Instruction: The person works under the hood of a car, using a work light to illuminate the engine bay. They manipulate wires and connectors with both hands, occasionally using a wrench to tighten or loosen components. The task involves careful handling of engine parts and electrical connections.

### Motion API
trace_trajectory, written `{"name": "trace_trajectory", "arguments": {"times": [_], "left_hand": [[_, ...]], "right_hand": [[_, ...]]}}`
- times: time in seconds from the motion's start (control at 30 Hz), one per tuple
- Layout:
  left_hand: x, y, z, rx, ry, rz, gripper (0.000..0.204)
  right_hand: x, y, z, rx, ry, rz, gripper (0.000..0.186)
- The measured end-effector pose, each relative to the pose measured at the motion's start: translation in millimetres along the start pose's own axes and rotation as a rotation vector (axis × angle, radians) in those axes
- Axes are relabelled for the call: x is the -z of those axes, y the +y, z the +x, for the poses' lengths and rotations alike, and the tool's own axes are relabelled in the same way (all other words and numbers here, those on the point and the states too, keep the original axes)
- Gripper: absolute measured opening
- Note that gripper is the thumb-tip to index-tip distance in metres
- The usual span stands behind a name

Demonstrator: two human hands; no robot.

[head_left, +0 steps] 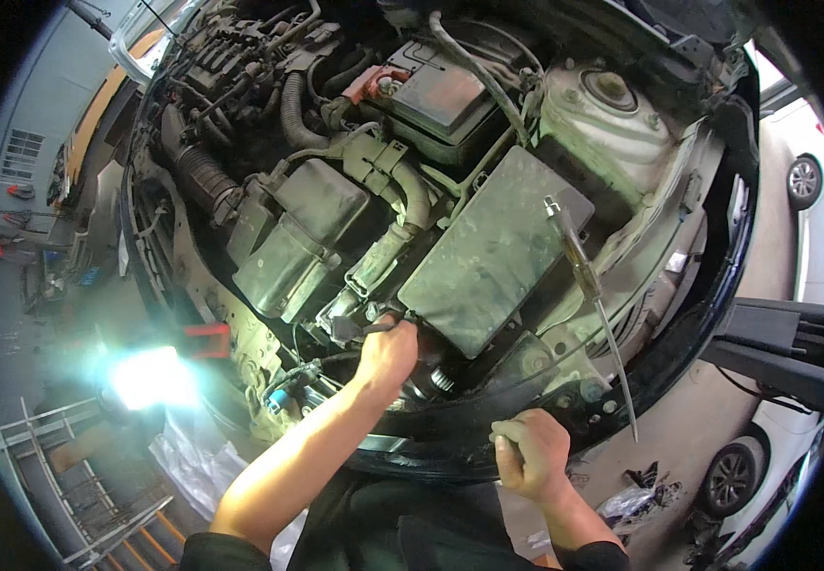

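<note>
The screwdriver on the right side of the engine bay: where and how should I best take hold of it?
Probably grip the screwdriver by its thick handle, coming from above with the right hand. The handle's upper side is uncovered; the thin shaft slants toward you, offering less to hold.

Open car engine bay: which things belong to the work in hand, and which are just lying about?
Likely the job's: left hand at small dark part; long steel-shafted, brown-handled screwdriver; bright white lamp.

Apparently unrelated: crumpled whitish plastic sheeting; parked white car.
</note>
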State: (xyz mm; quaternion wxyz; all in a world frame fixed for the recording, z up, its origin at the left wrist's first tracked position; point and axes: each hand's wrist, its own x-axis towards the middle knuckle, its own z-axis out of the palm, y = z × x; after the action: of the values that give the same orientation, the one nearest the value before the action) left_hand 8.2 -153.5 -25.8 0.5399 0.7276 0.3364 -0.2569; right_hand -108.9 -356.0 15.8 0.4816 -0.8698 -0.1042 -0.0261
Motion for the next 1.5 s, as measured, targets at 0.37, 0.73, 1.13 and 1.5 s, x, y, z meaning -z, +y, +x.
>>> {"name": "trace_trajectory", "arguments": {"times": [0.37, 0.73, 1.13, 1.5], "left_hand": [[21.2, 16.1, -39.2, -0.307, -0.031, 0.867, 0.044], [34.8, 21.2, -36.5, -0.039, -0.163, 0.678, 0.037], [-3.7, -5.3, -12.2, 0.188, -0.31, -0.33, 0.038], [19.8, 29.8, -16.5, -0.194, -0.882, 0.825, 0.038]], "right_hand": [[3.4, 11.0, -2.4, 0.124, 0.025, 0.039, 0.024], [0.7, 11.9, -2.9, 0.155, 0.026, 0.057, 0.028], [-0.9, 12.5, -4.0, 0.186, 0.041, 0.081, 0.022], [-4.1, 11.5, -4.6, 0.214, 0.05, 0.038, 0.03]]}}
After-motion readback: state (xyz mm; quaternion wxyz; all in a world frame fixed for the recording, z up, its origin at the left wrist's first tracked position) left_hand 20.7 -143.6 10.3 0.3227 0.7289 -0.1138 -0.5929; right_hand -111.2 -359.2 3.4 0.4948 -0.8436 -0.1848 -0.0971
